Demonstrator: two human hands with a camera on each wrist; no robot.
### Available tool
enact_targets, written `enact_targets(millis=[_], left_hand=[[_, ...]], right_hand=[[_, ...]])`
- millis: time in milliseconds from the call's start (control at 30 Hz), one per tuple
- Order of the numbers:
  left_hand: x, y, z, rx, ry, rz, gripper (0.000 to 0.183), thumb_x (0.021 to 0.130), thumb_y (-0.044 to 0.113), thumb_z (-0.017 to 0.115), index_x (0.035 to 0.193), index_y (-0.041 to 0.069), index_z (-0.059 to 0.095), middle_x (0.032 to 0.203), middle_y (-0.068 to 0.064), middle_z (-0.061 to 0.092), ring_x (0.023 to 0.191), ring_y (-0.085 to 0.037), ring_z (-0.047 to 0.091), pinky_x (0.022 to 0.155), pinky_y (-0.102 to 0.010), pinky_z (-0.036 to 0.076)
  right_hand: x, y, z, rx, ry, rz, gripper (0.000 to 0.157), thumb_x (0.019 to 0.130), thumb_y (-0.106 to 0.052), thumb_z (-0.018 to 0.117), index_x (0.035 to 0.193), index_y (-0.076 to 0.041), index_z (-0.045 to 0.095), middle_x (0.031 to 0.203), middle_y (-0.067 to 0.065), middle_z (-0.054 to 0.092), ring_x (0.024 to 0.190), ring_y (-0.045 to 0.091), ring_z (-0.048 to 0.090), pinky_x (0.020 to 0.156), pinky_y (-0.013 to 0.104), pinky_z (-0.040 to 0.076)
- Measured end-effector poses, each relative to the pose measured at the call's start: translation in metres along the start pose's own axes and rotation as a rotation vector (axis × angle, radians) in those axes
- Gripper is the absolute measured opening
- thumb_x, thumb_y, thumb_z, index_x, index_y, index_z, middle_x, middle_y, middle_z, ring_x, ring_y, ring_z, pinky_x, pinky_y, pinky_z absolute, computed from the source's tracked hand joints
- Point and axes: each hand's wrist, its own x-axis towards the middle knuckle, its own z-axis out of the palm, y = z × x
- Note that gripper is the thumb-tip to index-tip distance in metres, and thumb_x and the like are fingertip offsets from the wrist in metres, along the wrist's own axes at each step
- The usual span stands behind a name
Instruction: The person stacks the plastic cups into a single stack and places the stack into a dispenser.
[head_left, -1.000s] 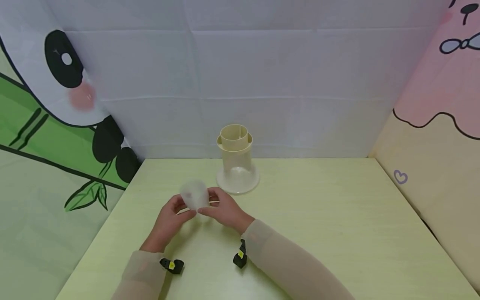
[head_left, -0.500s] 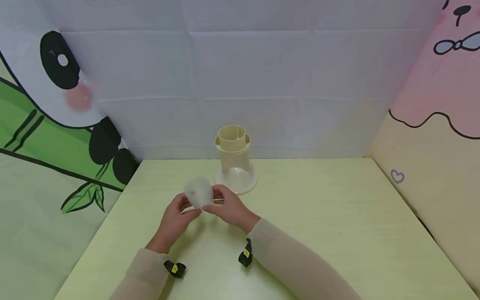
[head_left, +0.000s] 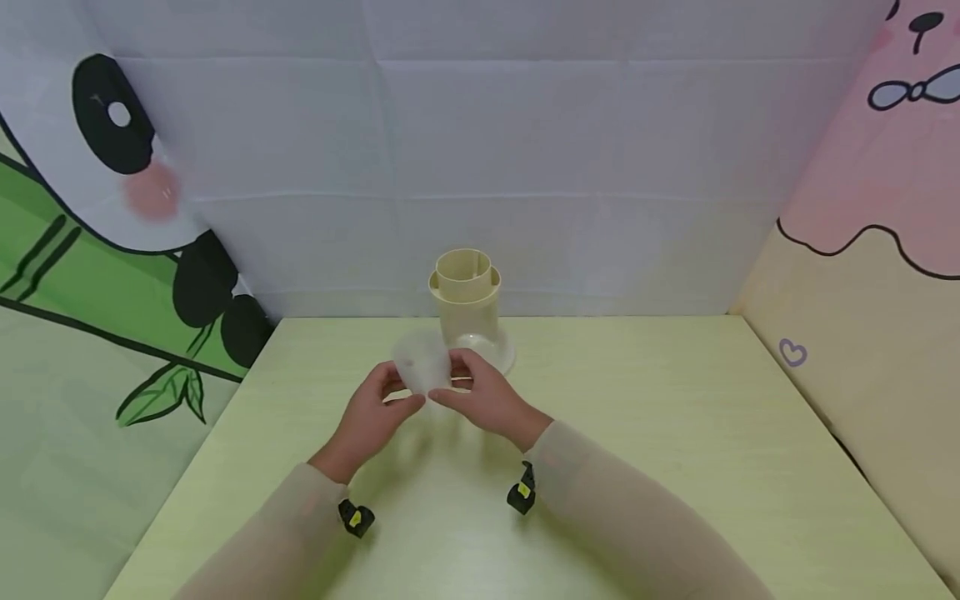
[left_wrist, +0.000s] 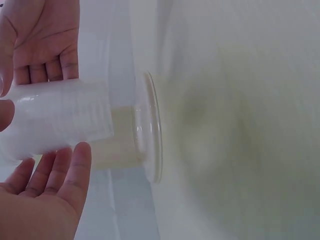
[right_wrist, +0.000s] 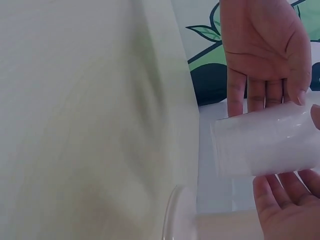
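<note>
Between both hands, above the table, stands a translucent white stack of plastic cups (head_left: 422, 362), ridged near its lower end in the left wrist view. My left hand (head_left: 375, 417) holds its left side with curled fingers and thumb. On the right side my right hand (head_left: 493, 400) grips it in the same way, the two thumbs close together on the near face. Just behind the stack is a cream cylindrical holder (head_left: 470, 315) with a smaller open tube at its top and a round pale base (head_left: 506, 354). The stack and hands partly cover that base.
The pale yellow table (head_left: 637, 433) reaches back to a white cloth wall (head_left: 525, 150). A printed cloth with a panda (head_left: 112, 117) hangs at the left, a pink printed one (head_left: 862, 158) at the right. Black wrist cameras (head_left: 356, 517) sit at both cuffs.
Both hands have moved forward and to the right with the stack of plastic cups, closer to the cream holder. The holder stays where it stood.
</note>
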Motion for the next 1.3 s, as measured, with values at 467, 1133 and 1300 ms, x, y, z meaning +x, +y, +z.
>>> enact_targets(millis=[467, 1133, 1300], left_hand=[[0.028, 0.048, 0.001, 0.007, 0.003, 0.103, 0.054, 0.098, 0.019, 0.072, 0.143, 0.004, 0.047, 0.137, -0.011, 0.055, 0.126, -0.028, 0.056, 0.103, -0.047, 0.051], [0.079, 0.130, -0.008, 0.078, 0.036, 0.201, 0.056, 0.099, 0.034, 0.070, 0.145, 0.010, 0.050, 0.132, -0.006, 0.059, 0.122, -0.022, 0.055, 0.106, -0.047, 0.046], [0.092, 0.142, -0.003, 0.063, 0.036, 0.227, 0.052, 0.099, 0.033, 0.068, 0.143, 0.012, 0.053, 0.129, -0.005, 0.060, 0.120, -0.020, 0.056, 0.104, -0.045, 0.045]], right_hand=[[0.014, -0.044, -0.043, -0.063, -0.023, -0.048, 0.056, 0.096, -0.022, 0.075, 0.143, -0.007, 0.048, 0.134, 0.007, 0.057, 0.123, 0.025, 0.060, 0.098, 0.036, 0.054], [0.038, -0.112, -0.097, -0.154, 0.082, -0.094, 0.065, 0.096, -0.042, 0.073, 0.147, -0.013, 0.046, 0.137, 0.001, 0.057, 0.122, 0.018, 0.058, 0.102, 0.040, 0.051], [0.041, -0.118, -0.106, -0.170, 0.117, -0.111, 0.061, 0.098, -0.041, 0.070, 0.146, -0.013, 0.046, 0.137, 0.002, 0.056, 0.124, 0.019, 0.057, 0.102, 0.041, 0.051]])
